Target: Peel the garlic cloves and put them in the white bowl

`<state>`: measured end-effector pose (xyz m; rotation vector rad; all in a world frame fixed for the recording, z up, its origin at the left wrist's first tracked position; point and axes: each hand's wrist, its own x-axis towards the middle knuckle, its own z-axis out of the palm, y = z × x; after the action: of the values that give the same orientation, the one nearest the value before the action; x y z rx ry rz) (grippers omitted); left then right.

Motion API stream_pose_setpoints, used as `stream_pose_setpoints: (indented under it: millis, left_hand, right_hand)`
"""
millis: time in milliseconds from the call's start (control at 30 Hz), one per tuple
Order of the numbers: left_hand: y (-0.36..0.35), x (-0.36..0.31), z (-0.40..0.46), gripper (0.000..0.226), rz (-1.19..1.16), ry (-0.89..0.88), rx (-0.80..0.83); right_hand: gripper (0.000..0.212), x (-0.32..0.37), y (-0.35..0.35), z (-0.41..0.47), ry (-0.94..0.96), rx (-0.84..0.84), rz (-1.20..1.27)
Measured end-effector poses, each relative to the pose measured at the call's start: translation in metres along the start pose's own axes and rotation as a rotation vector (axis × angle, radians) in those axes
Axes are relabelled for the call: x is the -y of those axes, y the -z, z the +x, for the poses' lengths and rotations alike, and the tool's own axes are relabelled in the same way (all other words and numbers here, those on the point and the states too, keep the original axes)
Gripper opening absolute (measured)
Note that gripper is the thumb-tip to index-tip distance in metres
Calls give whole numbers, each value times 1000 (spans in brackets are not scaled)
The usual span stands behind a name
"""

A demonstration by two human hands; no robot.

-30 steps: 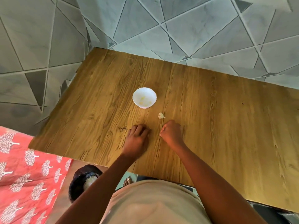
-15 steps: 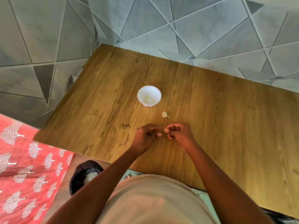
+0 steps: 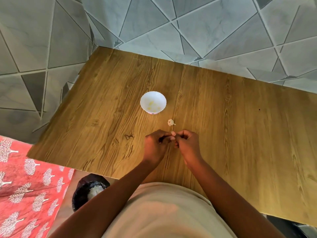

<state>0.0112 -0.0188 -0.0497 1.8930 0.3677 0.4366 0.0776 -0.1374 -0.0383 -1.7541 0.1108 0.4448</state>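
We see both hands meeting over the table [image 3: 223, 134], fingertips together just in front of the bulb [image 3: 170, 122]. The left hand [image 3: 157, 145] has its fingers curled in, tips pinched on something small and pale — we read it as a clove [image 3: 173, 133], though it is mostly hidden. The right hand [image 3: 187, 143] is curled the same way, its tips against the same spot; how much of the clove each hand has, we cannot tell. The bowl [image 3: 153, 102] stands beyond the bulb, apart from it, with a few yellowish peeled cloves already inside. A dark bin [image 3: 89, 189] sits on the floor below the table's near edge, by a red patterned cloth [image 3: 25, 186].

Risks as we judge them: the clove is small and slick once skinned, so a hard pinch could shoot it out — onto the table or off the near edge. Papery skin may stick to the fingers and ride into the bowl. A reach for the bowl could knock the bulb, since it lies right on that path.
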Motion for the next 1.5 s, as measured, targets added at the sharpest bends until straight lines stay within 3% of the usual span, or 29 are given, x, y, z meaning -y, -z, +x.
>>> stream_pose_setpoints:
  millis: [267, 500, 700, 833, 900, 1000, 1133, 1200, 1267, 1400, 1500]
  left_hand:
    - [-5, -6, 10, 10, -94, 262, -35]
    - [-14, -14, 5, 22, 35, 233, -95]
    - [-14, -20, 3, 23, 150, 131, -82]
    - [-15, -14, 1, 45, 257, 36, -45]
    - [-15, -13, 1, 45, 295, 16, -33]
    - [-15, -15, 0, 27, 280, 24, -15]
    - [-15, -21, 9, 20, 72, 340, -72]
    - [-16, -19, 10, 18, 62, 330, -64]
    - [-14, -18, 6, 17, 95, 239, -36]
    - [-13, -11, 1, 31, 231, -48, -27]
    - [-13, -6, 2, 35, 298, -146, -7]
  right_hand:
    - [16, -3, -3, 3, 294, -23, -262]
    - [18, -4, -9, 3, 282, -84, -291]
    - [23, 5, -16, 6, 57, -99, -267]
    - [28, -5, -19, 17, -196, -57, -86]
    - [29, -6, -18, 16, -209, -51, -92]
    - [18, -3, -15, 10, -21, -31, -264]
    - [14, -9, -12, 4, 336, -57, -419]
    - [14, -10, -12, 3, 380, -68, -421]
    - [14, -7, -12, 4, 272, -76, -388]
    - [21, -5, -17, 10, -206, -22, -93]
    - [30, 5, -13, 18, -394, 28, 30]
